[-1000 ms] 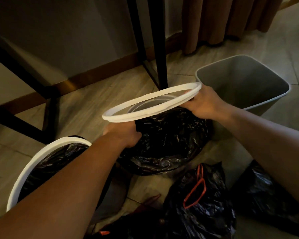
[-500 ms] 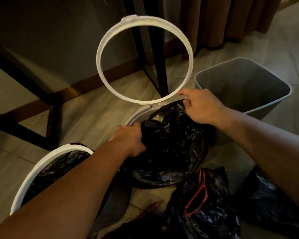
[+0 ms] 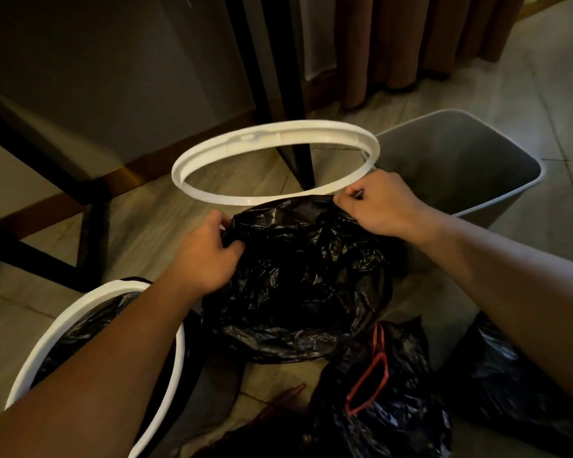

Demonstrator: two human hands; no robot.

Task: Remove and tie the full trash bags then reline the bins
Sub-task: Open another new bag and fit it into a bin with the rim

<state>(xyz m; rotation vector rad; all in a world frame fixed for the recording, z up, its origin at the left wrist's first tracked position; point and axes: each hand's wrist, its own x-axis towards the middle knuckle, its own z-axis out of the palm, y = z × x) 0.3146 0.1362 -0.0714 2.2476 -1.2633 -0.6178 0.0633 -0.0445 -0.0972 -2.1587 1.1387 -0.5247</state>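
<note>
The black trash bag [image 3: 298,276] is in the middle of the frame, just under the tipped-up white ring [image 3: 295,131]. The left hand [image 3: 209,256] has its fingers curled round the bag's left edge. The right hand [image 3: 381,206] pinches the bag's top edge on the right. The bag looks thin, soft and crinkly. It may be slippery and could tear. It looks full, so maybe heavy. The best place to hold is the top edge, bunched tight on both sides.

Crumpled black liner [image 3: 298,276] bunched up mid-floor, white bin ring [image 3: 275,166] tilted up just behind it; grey bin [image 3: 460,160] right, open-topped.
</note>
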